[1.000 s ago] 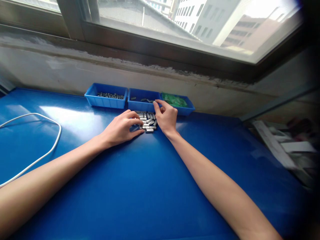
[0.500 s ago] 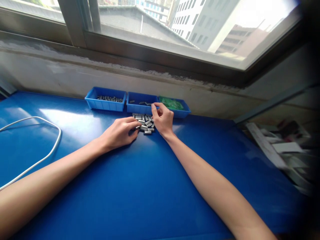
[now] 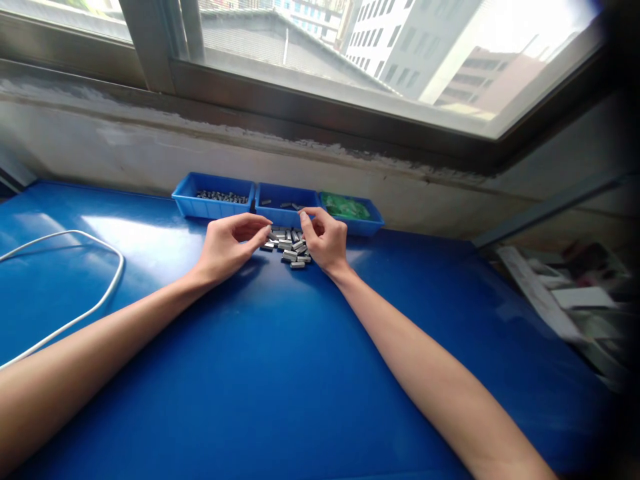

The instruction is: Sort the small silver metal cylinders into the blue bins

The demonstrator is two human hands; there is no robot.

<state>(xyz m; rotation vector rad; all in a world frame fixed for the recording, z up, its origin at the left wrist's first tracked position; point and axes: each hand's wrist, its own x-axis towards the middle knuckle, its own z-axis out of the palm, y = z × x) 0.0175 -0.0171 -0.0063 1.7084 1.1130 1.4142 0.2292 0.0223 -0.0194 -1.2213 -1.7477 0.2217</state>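
The table (image 3: 280, 373) was deep blue, with a whitish shine on its left part. The three bins (image 3: 281, 215) were also blue, and the stuff (image 3: 350, 205) in the right one was green. The pieces (image 3: 289, 255) were silvery with darker sides. The cable (image 3: 121, 259) was white, the wall (image 3: 150, 152) greyish.

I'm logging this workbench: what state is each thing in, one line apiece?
Left hand: thumb and fingertips close together at the metal pieces; grip unclear.
Right hand: curled, thumb and forefinger close; grip unclear.
Metal pieces: loosely heaped on the table.
Left bin: holds many small grey parts.
Middle bin: holds a few dark pieces.
Right bin: holds green material.
White cable: bent, lying loose.
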